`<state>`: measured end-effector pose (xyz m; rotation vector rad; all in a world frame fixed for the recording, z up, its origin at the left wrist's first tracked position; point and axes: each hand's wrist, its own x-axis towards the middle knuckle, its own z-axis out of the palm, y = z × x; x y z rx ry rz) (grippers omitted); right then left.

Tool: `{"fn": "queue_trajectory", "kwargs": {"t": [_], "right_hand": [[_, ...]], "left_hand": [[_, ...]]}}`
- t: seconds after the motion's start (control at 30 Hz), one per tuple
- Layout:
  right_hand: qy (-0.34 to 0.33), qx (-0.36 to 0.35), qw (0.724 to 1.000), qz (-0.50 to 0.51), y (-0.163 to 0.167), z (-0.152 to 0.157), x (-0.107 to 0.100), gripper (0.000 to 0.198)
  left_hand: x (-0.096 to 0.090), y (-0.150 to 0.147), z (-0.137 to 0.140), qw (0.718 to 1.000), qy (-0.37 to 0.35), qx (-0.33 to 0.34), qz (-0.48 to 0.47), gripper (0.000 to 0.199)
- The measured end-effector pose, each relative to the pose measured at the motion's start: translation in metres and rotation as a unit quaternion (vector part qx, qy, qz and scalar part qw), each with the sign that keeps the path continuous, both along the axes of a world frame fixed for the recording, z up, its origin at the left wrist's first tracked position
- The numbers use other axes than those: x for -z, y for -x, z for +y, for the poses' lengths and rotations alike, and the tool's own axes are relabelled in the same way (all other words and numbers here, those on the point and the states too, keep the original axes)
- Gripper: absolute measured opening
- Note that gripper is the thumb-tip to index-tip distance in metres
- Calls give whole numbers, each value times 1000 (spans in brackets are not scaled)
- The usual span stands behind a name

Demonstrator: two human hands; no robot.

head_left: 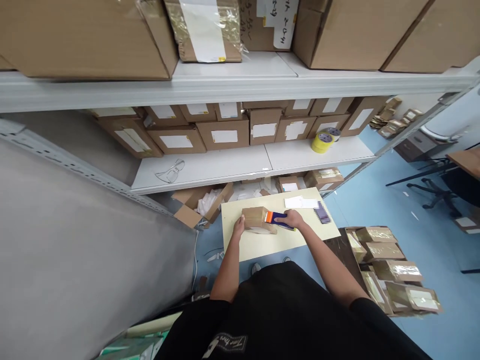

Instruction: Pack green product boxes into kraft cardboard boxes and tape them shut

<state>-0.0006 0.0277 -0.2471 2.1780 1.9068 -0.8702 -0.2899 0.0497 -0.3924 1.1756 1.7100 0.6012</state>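
A small brown cardboard box (253,217) lies on the pale yellow table (270,249) in front of me. My left hand (239,226) grips the box at its left end, fingers closed round the edge. In my right hand (292,219) is a dark blue tape dispenser (278,218) with an orange front, held against the right end of the box. The roll inside it is mostly covered by the hand. White paper labels (300,202) lie behind the right hand, beside a blurred dark purple item (321,212).
A shelf (240,162) above the table holds boxes, glasses (171,171) and yellow tape rolls (321,142). An open carton (204,204) with white packing stands left of the table. Taped parcels (397,270) are stacked at the right. A grey wall (82,240) closes off the left.
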Motion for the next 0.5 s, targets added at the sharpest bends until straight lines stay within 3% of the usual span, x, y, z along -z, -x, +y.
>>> {"fn": "queue_trajectory", "kwargs": {"t": [0.13,0.27,0.37,0.5], "right_hand": [[-2,-25,1000,-1,67,15,2,65],[-1,-40,999,-17,115,26,3,65],[10,-51,998,-25,132,32,3,66],[34,-62,996,-49,131,32,7,66]], "left_hand": [[-3,29,0,997,-23,-67,19,56],[-4,32,-5,997,-40,-66,-9,58],[1,28,-9,997,-25,-62,-25,65],[14,10,-20,998,-9,-54,-24,59]]}}
